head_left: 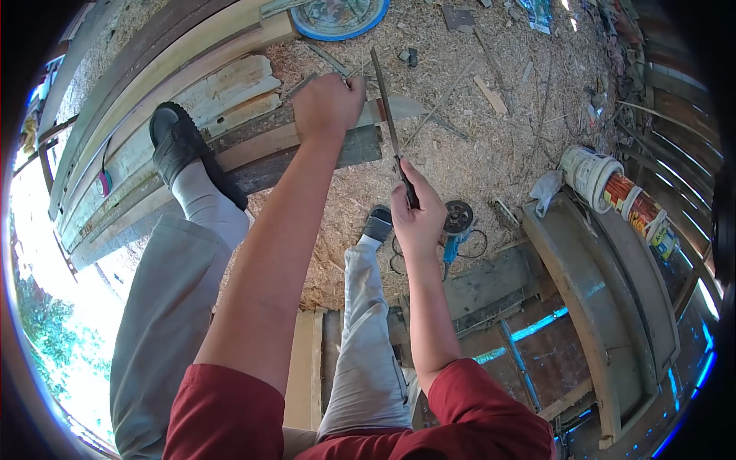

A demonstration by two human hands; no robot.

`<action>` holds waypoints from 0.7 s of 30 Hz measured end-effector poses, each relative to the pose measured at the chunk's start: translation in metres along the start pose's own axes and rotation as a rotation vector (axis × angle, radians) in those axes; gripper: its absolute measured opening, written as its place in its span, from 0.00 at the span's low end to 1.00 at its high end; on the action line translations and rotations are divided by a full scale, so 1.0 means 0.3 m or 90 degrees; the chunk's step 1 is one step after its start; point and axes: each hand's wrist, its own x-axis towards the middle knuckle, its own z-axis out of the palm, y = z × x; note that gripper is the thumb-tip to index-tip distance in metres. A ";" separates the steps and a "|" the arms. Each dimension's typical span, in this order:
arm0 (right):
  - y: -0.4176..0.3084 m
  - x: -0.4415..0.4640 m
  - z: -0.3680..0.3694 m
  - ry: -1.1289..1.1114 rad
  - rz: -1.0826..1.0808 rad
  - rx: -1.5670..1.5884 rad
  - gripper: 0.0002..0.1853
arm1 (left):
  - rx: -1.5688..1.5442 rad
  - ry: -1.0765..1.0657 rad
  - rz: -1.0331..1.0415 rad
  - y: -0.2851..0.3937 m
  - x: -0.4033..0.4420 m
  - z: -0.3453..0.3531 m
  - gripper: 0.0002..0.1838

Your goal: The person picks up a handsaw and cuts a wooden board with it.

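Note:
My right hand (418, 205) is wrapped around the black handle of a long-bladed hand tool (389, 115). Its narrow blade points away from me and shows nearly edge-on, so whether it is a saw or a knife is unclear. My left hand (328, 106) is closed in a fist over the ends of the boards (264, 146), to the left of the blade. What its fingers hold, if anything, is hidden. Thin wood strips lie close around that fist. My left shoe (184, 149) rests on the stacked boards.
Wood shavings cover the ground (491, 69). A blue angle grinder (454, 238) lies right of my other shoe (378, 224). Farther right are a curved wooden frame (571, 307) and a white bucket (589, 175). A blue-rimmed round basin (341, 34) lies at the top.

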 end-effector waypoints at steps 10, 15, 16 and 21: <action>0.018 -0.026 -0.001 0.010 -0.031 -0.028 0.24 | -0.008 0.019 0.014 0.002 -0.006 -0.008 0.30; 0.025 -0.030 -0.022 -0.017 -0.024 -0.014 0.25 | -0.006 0.017 0.017 0.003 -0.007 -0.006 0.30; 0.031 -0.038 -0.025 -0.008 -0.034 -0.019 0.25 | -0.008 0.021 0.018 0.003 -0.006 -0.010 0.31; 0.036 -0.047 -0.021 0.001 -0.012 0.009 0.25 | -0.013 0.015 0.017 -0.001 -0.006 -0.002 0.30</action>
